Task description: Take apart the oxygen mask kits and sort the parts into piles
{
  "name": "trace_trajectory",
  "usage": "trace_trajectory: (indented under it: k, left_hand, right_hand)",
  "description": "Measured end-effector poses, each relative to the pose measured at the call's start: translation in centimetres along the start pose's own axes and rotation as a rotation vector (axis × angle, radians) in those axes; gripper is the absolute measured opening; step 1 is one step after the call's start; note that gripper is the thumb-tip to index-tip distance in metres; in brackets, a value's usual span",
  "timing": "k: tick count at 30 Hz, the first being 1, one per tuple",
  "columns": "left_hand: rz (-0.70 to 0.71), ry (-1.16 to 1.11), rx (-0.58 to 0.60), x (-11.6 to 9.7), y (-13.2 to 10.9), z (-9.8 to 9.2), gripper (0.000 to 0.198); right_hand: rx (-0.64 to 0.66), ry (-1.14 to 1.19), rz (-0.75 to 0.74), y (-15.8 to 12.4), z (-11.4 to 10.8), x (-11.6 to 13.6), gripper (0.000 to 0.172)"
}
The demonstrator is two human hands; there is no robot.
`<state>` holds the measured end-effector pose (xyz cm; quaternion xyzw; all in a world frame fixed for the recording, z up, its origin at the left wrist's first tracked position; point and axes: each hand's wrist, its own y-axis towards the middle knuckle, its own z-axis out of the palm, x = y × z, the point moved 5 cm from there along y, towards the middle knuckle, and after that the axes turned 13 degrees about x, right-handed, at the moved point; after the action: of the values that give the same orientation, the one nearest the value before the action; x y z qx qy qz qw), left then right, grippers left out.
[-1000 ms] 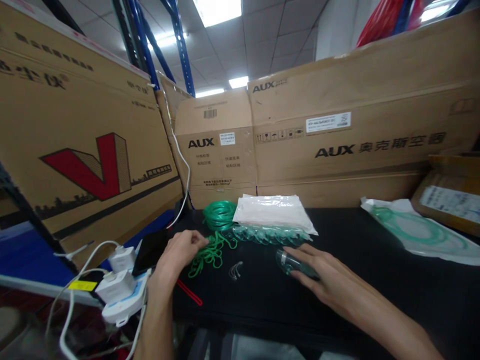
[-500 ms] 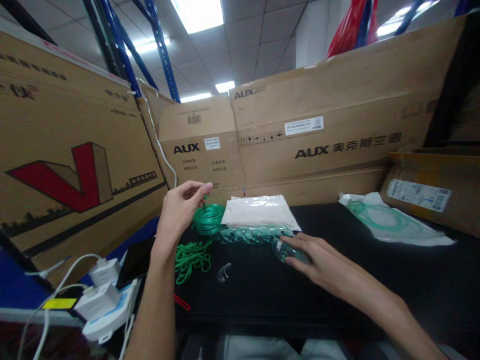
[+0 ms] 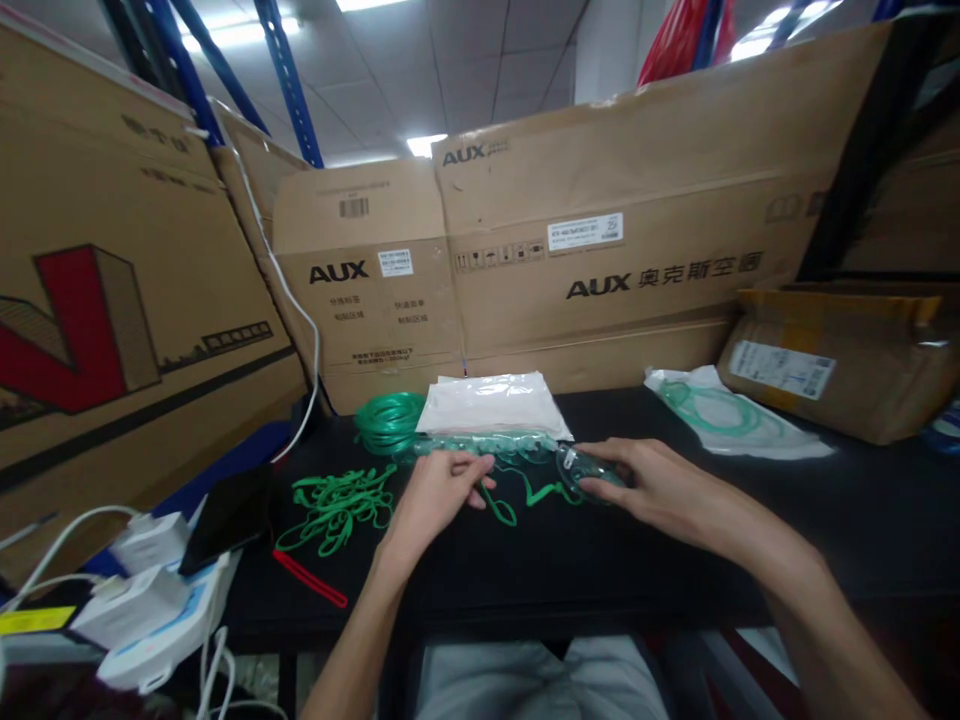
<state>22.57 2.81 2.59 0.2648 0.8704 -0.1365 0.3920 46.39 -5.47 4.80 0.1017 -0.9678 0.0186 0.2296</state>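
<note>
My left hand (image 3: 450, 480) pinches a thin green elastic strap (image 3: 501, 508) in front of the white bags; part of the strap dangles below the fingers and part trails right. A clear plastic mask (image 3: 589, 470) is gripped in my right hand (image 3: 637, 480), its narrow part pointing left. More clear masks (image 3: 487, 445) lie in a row along the front edge of the stacked white bags (image 3: 491, 405). To the left sit a pile of green straps (image 3: 341, 505) and a coil of green tubing (image 3: 388, 422).
A bagged coil of tubing (image 3: 712, 410) lies at the right, beside a cardboard box (image 3: 832, 360). Cardboard panels (image 3: 600, 230) stand behind. A red loop (image 3: 309, 578), a black flat object (image 3: 229, 515) and a power strip (image 3: 169, 625) are at the left.
My left hand has moved right and down, from near the tubing coil towards the mask, with a green strap in its fingers. My right hand still holds the mask. The view has shifted.
</note>
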Motion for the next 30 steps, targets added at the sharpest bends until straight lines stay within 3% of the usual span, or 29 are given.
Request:
trace_trajectory:
  k: [4, 8, 10, 13, 16, 18, 25, 30]
  left_hand:
    - [-0.104, 0.212, -0.092, 1.4, -1.0, -1.1, 0.029]
    - [-0.031, 0.457, -0.215, -0.8, -2.3, -1.7, 0.028]
    - [0.096, 0.461, -0.155, -2.4, -2.3, -0.3, 0.026]
    - [0.327, 0.495, 0.045, -4.4, -1.8, 3.5, 0.025]
    - [0.479, 0.578, 0.173, -4.9, -0.7, 6.7, 0.036]
    - [0.514, 0.604, 0.205, -4.6, 0.4, 7.8, 0.039]
    - [0.539, 0.547, 0.264, -4.1, 3.1, 8.9, 0.010]
    - [0.533, 0.457, 0.192, -4.6, 2.9, 8.7, 0.008]
  right_hand:
    - [-0.002, 0.012, 0.034, -0.3, -0.3, -0.9, 0.053]
    - [-0.039, 0.004, 0.072, -0.8, -1.4, -1.4, 0.048]
    - [-0.058, 0.003, 0.091, -1.0, -1.8, -1.6, 0.048]
    - [-0.081, 0.006, 0.109, -1.2, -2.0, -1.8, 0.052]
    - [-0.076, 0.020, 0.080, -1.4, -2.0, -1.5, 0.053]
    - [-0.049, 0.037, 0.062, -1.4, -1.9, -1.4, 0.053]
    - [-0.008, 0.080, 0.047, -0.9, -1.6, -1.8, 0.052]
    - [0.029, 0.134, 0.038, -0.8, -1.6, -1.4, 0.054]
